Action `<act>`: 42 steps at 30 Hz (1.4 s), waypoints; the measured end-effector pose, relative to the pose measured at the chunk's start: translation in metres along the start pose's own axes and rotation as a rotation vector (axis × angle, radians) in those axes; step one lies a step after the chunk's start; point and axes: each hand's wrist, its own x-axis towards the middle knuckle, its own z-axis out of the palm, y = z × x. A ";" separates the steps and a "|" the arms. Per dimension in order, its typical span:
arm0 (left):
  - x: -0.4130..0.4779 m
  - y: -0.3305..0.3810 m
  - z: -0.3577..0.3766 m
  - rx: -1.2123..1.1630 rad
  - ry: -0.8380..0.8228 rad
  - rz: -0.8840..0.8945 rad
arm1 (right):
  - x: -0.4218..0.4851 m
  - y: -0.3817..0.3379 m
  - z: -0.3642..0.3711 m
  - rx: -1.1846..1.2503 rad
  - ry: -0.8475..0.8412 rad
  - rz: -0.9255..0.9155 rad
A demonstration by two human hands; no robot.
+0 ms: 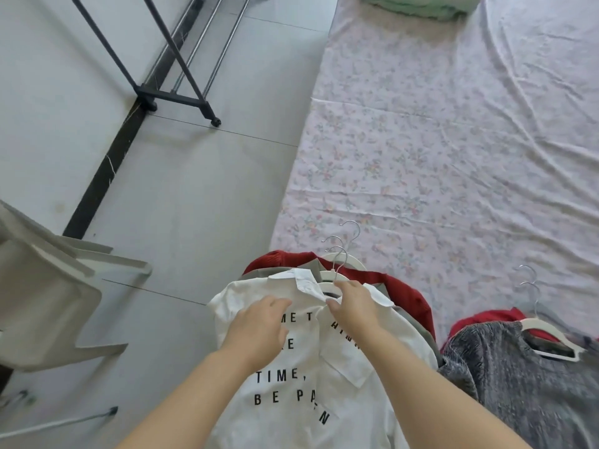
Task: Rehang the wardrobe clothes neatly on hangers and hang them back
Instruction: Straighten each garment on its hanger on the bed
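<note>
White shirt (291,384) with black block lettering lay front-up at lower centre of frame, on the near corner of the bed. It sat on top of a stack: a grey garment (301,266) directly under it and a red garment (405,293) under that, both showing only at the edges. White hangers (325,275) with silver hooks stuck out of the neck openings of the stack, hooks pointing toward the upper part of the frame. Left hand (259,325) rested on the shirt front just below the collar, fingers mostly straight and touching the cloth; no grip visible. Right hand (353,303) was at the neck opening, fingers curled, thumb and forefinger pinching the shirt where the collar meets the front edge, just beside the top hanger. Both forearms entered from the bottom edge. At lower right, near the first stack but apart from it, a grey sweater (518,367) lay on its own white hanger (547,335), with another red item (486,315) partly under it. The bed was covered by a pale floral sheet (453,157), wrinkled toward the right. A green folded bundle (415,4) sat at the top edge. Upper left: black clothes rack (175,92) on casters, standing on grey floor tiles (194,189). Left edge: white plastic chair (48,303).
</note>
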 end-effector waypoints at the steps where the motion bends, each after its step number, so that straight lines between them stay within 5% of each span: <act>1: 0.004 0.000 0.004 0.003 -0.001 0.010 | 0.008 0.002 0.003 0.002 0.015 0.011; 9: 0.021 0.004 0.019 0.026 0.002 0.029 | 0.029 0.017 0.019 -0.138 0.114 0.043; 14: 0.010 0.020 0.007 0.012 0.036 0.070 | -0.001 0.019 0.006 0.082 0.215 -0.002; 28: -0.091 0.089 -0.033 -0.038 0.299 0.391 | -0.202 -0.003 -0.075 0.488 0.468 -0.229; 35: -0.155 0.122 -0.052 -0.150 0.361 0.627 | -0.292 0.000 -0.081 0.644 0.720 -0.127; 42: -0.222 0.136 -0.039 -0.193 0.319 0.748 | -0.394 0.011 -0.042 0.443 0.949 -0.039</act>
